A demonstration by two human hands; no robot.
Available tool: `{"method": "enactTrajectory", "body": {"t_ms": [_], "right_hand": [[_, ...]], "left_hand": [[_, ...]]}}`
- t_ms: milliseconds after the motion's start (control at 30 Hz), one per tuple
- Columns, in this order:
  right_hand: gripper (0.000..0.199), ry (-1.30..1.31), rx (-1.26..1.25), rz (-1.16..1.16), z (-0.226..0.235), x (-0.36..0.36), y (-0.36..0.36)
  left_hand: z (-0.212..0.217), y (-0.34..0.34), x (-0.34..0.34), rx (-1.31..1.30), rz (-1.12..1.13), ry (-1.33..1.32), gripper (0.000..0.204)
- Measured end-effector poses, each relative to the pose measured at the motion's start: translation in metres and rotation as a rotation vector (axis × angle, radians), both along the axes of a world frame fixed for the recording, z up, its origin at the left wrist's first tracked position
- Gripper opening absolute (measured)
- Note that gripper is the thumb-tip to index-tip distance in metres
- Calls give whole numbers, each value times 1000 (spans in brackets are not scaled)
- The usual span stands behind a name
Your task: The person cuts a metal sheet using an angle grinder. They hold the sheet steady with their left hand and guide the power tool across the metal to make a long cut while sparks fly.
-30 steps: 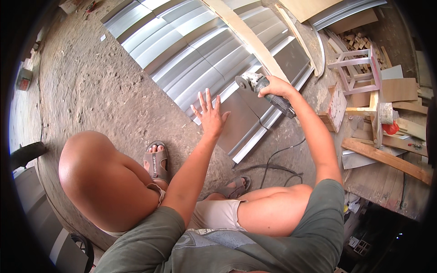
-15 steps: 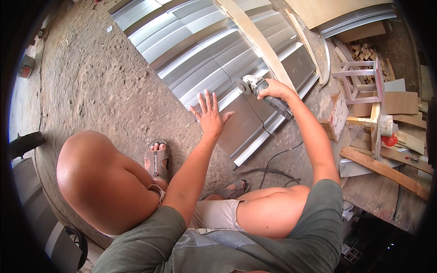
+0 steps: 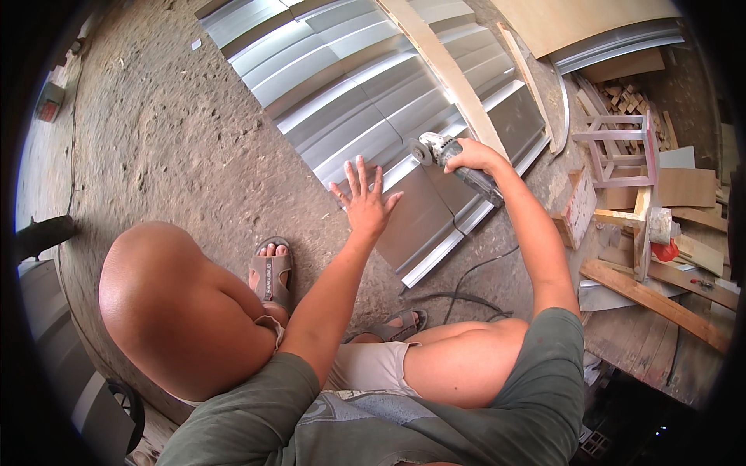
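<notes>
My right hand (image 3: 475,158) is wrapped round the body of an angle grinder (image 3: 483,186), its head and disc turned to the left. Beneath it lies a ribbed sheet of silvery metal roofing (image 3: 326,97), with a dark line running across its ribs. My left hand (image 3: 367,203) has its fingers spread at the sheet's near left edge and holds nothing. Whether its palm presses on the metal cannot be made out. A long pale wooden board (image 3: 443,70) lies across the sheet, just beyond the grinder.
A black cable (image 3: 466,276) curls over the dirt floor near my sandalled feet. To the right are a pinkish wooden stool frame (image 3: 622,147), a loose plank (image 3: 653,303) and a pile of wood offcuts (image 3: 633,101). A plywood sheet (image 3: 575,23) lies at the far right.
The whole view has shifted slightly, so the sheet and floor sit a little further right and lower. Both hands keep the same pose, and the grinder stays in my right hand.
</notes>
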State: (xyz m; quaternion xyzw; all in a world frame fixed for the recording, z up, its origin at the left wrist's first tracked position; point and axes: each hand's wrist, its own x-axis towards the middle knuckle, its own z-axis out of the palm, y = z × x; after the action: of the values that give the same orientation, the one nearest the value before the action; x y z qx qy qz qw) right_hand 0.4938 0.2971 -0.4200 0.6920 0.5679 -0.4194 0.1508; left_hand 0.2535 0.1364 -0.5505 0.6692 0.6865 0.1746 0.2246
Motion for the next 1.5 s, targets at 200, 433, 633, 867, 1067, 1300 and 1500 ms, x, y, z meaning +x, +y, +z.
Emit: {"method": "enactTrajectory", "body": {"t_ms": [200,433,633,867,1067,1300,1500], "right_hand": [[78,38,-43,-4,2,-10,-1],[79,52,-35,-19,-15,5,1],[79,29,-27,-8,-17,4,2],[74,28,-52,-29,-10,-8,2],[71,46,-37,-31,-13,-9,4],[70,85,-55,-41,-14,-11,6],[61,62,-44,-64,-9,-21,5]], "left_hand": [[-2,-1,-4,-16,4,1,79],[-1,-1,-2,5,2,11,76],[1,0,-2,-17,-7,3,71],[0,0,-4,-28,-13,-9,71],[2,0,-3,-42,-16,-21,71],[2,1,-3,-46,-19,-7,72],[7,1,-6,-97,-25,-35,74]]}}
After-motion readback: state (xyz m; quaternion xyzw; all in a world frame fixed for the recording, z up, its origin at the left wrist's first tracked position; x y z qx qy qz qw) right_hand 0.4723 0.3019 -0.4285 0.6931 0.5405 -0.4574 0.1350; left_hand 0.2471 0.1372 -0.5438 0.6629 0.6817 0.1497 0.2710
